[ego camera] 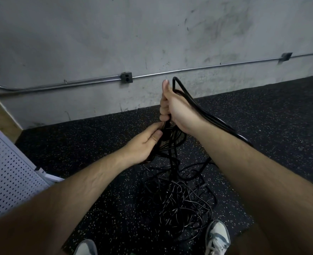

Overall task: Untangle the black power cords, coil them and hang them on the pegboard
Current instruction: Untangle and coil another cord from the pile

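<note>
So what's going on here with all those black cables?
A person stands over a tangled heap of black power cords on the speckled floor. The right hand grips a raised bundle, one loop poking up beside the thumb; the left hand pinches strands just below. The pegboard is at the left, no cord on it yet.

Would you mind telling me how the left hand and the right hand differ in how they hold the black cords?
The right hand is higher; the left hand sits just below it. The right hand fists round the black cords, thumb up; the left hand pinches strands between thumb and fingers. A cord loop trails over the right forearm, none over the left. Both hold the same bundle.
</note>
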Motion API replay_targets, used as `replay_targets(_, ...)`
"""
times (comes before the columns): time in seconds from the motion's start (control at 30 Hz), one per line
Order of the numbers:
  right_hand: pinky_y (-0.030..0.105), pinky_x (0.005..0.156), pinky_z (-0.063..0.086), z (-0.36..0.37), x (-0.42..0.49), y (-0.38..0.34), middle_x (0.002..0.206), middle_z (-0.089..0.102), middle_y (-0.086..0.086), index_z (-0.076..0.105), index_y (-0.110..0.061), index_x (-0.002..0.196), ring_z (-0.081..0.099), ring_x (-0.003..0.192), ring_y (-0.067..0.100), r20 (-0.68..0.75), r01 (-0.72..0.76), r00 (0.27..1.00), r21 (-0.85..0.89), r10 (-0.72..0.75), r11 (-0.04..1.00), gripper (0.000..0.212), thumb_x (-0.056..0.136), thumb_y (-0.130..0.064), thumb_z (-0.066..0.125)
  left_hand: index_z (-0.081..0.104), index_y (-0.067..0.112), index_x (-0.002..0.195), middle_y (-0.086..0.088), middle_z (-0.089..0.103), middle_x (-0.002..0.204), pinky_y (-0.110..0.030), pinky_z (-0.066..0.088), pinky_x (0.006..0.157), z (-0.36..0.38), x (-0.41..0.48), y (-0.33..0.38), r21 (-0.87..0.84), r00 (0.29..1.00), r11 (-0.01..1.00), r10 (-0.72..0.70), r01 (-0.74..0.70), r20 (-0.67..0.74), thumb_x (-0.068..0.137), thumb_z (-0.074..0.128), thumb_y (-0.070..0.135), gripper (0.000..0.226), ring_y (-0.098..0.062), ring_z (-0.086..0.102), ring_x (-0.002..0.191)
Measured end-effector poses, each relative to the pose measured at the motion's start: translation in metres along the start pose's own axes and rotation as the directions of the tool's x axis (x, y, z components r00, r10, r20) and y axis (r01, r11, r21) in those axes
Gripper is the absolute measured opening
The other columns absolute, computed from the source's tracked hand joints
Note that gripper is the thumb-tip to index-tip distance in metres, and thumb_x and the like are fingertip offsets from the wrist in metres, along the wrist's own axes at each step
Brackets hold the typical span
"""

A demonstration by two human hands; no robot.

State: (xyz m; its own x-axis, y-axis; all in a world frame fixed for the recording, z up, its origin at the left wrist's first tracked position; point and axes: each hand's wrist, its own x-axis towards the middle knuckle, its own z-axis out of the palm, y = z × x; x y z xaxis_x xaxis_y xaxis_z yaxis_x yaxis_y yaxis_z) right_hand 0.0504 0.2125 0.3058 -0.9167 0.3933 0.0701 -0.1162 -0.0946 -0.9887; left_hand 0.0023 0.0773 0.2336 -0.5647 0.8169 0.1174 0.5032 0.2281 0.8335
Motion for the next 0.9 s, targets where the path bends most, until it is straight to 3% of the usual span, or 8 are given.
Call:
replay_targets(0.1, 0.024, 0.048, 0.022, -0.005, 0.001, -0.006, 0.058, 0.024, -0.007, 0.035, -0.023, 0.068, 0.023, 0.049, 0.008, 0.022, -0.012, 1.000, 0.052, 0.011, 0.999, 0.046, 0.106, -0.050, 0.039, 0.059, 0.041, 0.116, 0.024, 0.065, 0.103, -0.007, 0.044, 0.085, -0.003, 0.003, -0.012, -0.112, 0.995, 0.992, -0.069, 0.062, -0.065, 0.109, 0.044, 0.023, 0.024, 0.009, 0.061, 0.094)
replay_targets(0.2, 0.025, 0.051, 0.024, -0.009, 0.001, -0.007, 0.058, 0.023, -0.009, 0.033, -0.023, 0.071, 0.023, 0.049, 0.008, 0.039, -0.022, 0.999, 0.047, 0.020, 0.999, 0.045, 0.107, -0.050, 0.035, 0.068, 0.030, 0.092, 0.016, 0.068, 0.071, -0.023, 0.048, 0.069, -0.006, 0.006, -0.022, -0.160, 0.970, 0.974, -0.185, 0.160, -0.156, 0.109, 0.045, 0.027, 0.029, -0.001, 0.059, 0.067)
replay_targets(0.33, 0.025, 0.052, 0.030, -0.010, 0.005, -0.004, 0.055, 0.025, -0.011, 0.033, -0.024, 0.069, 0.027, 0.047, 0.007, -0.042, -0.017, 0.999, 0.044, 0.019, 0.999, 0.047, 0.106, -0.052, 0.036, 0.060, 0.022, 0.085, 0.002, 0.069, 0.078, -0.033, 0.052, 0.067, -0.014, 0.000, -0.028, 0.047, 0.976, 0.985, -0.155, 0.164, -0.155, 0.110, 0.043, 0.025, 0.030, -0.019, 0.065, 0.070)
replay_targets(0.5, 0.027, 0.059, 0.031, -0.017, 0.009, -0.005, 0.051, 0.023, -0.011, 0.032, -0.025, 0.066, 0.025, 0.045, 0.009, -0.171, 0.010, 0.985, 0.103, 0.008, 0.995, 0.050, 0.105, -0.056, 0.036, 0.050, 0.013, 0.090, -0.004, 0.060, 0.081, -0.026, 0.044, 0.052, -0.016, -0.005, -0.043, 0.015, 0.951, 0.959, -0.278, 0.282, -0.132, 0.111, 0.036, 0.033, 0.032, -0.013, 0.063, 0.052)
replay_targets(0.63, 0.038, 0.084, 0.035, -0.021, 0.011, -0.004, 0.043, 0.035, -0.012, 0.038, -0.023, 0.065, 0.041, 0.040, 0.003, -0.242, 0.033, 0.970, 0.002, -0.032, 0.999, 0.054, 0.106, -0.058, 0.031, 0.053, 0.010, 0.090, -0.008, 0.063, 0.082, -0.024, 0.048, 0.056, -0.011, -0.008, -0.044, -0.185, 0.925, 0.940, -0.321, 0.286, -0.204, 0.112, 0.036, 0.026, 0.032, -0.018, 0.066, 0.057)
replay_targets(0.7, 0.037, 0.079, 0.038, -0.021, 0.011, -0.003, 0.048, 0.033, -0.011, 0.037, -0.024, 0.059, 0.039, 0.043, 0.008, -0.201, 0.049, 0.979, 0.071, -0.034, 0.996, 0.057, 0.107, -0.053, 0.034, 0.056, 0.009, 0.091, -0.007, 0.071, 0.087, -0.028, 0.055, 0.062, -0.008, -0.011, -0.036, -0.251, 0.941, 0.941, -0.277, 0.226, -0.195, 0.111, 0.038, 0.025, 0.032, -0.020, 0.072, 0.066)
replay_targets(0.77, 0.036, 0.075, 0.041, -0.018, 0.010, 0.000, 0.053, 0.041, -0.007, 0.041, -0.022, 0.061, 0.043, 0.053, 0.013, -0.152, 0.038, 0.988, 0.101, -0.022, 0.994, 0.054, 0.109, -0.047, 0.037, 0.060, 0.015, 0.092, -0.001, 0.075, 0.093, -0.035, 0.057, 0.072, -0.009, -0.012, -0.030, -0.154, 0.968, 0.974, -0.192, 0.168, -0.160, 0.110, 0.040, 0.029, 0.030, -0.016, 0.072, 0.076)
replay_targets(0.9, 0.038, 0.081, 0.041, -0.012, 0.007, 0.002, 0.082, 0.060, 0.001, 0.053, -0.019, 0.076, 0.053, 0.079, 0.018, -0.156, -0.075, 0.988, -0.357, 0.020, 0.931, 0.049, 0.108, -0.048, 0.032, 0.058, 0.031, 0.089, 0.004, 0.073, 0.088, -0.048, 0.057, 0.083, -0.010, -0.015, -0.025, 0.023, 0.990, 0.995, -0.098, 0.100, -0.099, 0.108, 0.042, 0.038, 0.026, -0.022, 0.071, 0.086)
